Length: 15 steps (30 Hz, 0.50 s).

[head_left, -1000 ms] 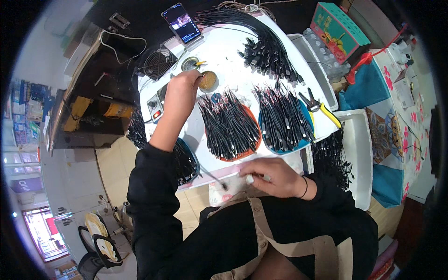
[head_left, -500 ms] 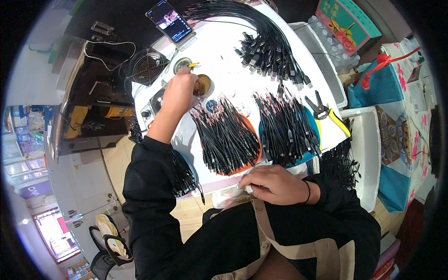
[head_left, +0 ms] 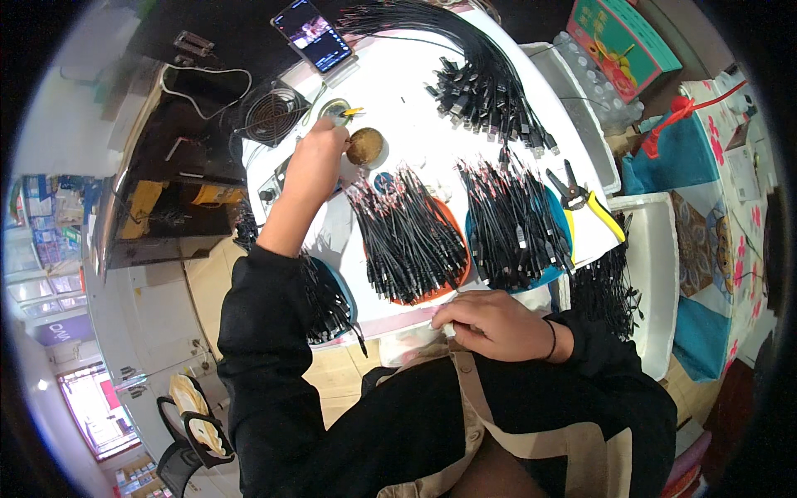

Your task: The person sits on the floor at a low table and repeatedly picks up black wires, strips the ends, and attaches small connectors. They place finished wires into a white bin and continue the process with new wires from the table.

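Observation:
My left hand (head_left: 318, 158) reaches over the white table with its fingers closed, beside a round tin of brown, amber-looking material (head_left: 364, 146). Whatever sits between those fingers is too small to name. Just beyond them is a second round container (head_left: 334, 109), with a yellow-ended piece (head_left: 353, 112) at its rim. At the table's near edge, my right hand (head_left: 491, 325) is closed, and a bit of white shows at its fingertips. Ahead of it, bundles of short black cables with bared reddish ends rest on an orange tray (head_left: 466, 264) and a blue tray (head_left: 567, 217).
A lit phone (head_left: 311, 36) leans on a stand at the back, right of a small fan (head_left: 276, 114). Long black USB cables (head_left: 473, 100) drape over the far right. Yellow-handled wire strippers (head_left: 585, 199) lie by the right edge, near a white foam box (head_left: 656, 274).
My left hand has drawn slightly back from the tin of brown material, whose top now shows more fully. The whole view has shifted a little. My right hand stays by the table edge.

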### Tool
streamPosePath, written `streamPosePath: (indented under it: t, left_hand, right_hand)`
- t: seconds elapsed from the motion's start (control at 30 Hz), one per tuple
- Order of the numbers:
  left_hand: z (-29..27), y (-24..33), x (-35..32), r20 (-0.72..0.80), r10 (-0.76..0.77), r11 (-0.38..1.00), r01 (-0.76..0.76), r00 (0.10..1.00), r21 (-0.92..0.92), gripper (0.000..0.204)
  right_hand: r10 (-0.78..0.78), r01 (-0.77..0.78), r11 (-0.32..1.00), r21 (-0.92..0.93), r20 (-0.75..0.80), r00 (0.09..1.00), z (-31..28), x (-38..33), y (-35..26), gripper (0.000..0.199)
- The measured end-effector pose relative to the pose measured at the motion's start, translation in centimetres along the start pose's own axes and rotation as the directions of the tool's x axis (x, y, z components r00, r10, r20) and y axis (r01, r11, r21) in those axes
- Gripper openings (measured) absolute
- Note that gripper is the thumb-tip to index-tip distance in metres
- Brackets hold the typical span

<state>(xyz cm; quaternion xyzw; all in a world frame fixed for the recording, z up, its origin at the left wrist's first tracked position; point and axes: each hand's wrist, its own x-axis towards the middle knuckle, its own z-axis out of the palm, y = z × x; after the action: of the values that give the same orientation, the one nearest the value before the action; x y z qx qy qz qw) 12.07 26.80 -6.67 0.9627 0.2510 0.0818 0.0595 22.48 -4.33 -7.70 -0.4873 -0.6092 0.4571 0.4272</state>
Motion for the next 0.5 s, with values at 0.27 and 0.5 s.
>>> streamPosePath:
  t: [0.27,0.5]
  left_hand:
    - [-4.8,-3.6,-6.0,-0.140,-0.119,0.990,0.108,0.983,-0.087,0.012]
    - [-3.8,-6.3,-7.4,-0.135,-0.148,0.989,0.146,0.980,-0.023,0.010]
  right_hand:
    - [-0.090,0.090,0.996,-0.015,-0.024,0.996,1.2,-0.2,-0.8,0.023]
    - [-0.023,0.025,0.999,-0.044,0.035,0.999,2.0,-0.2,-1.1,0.016]
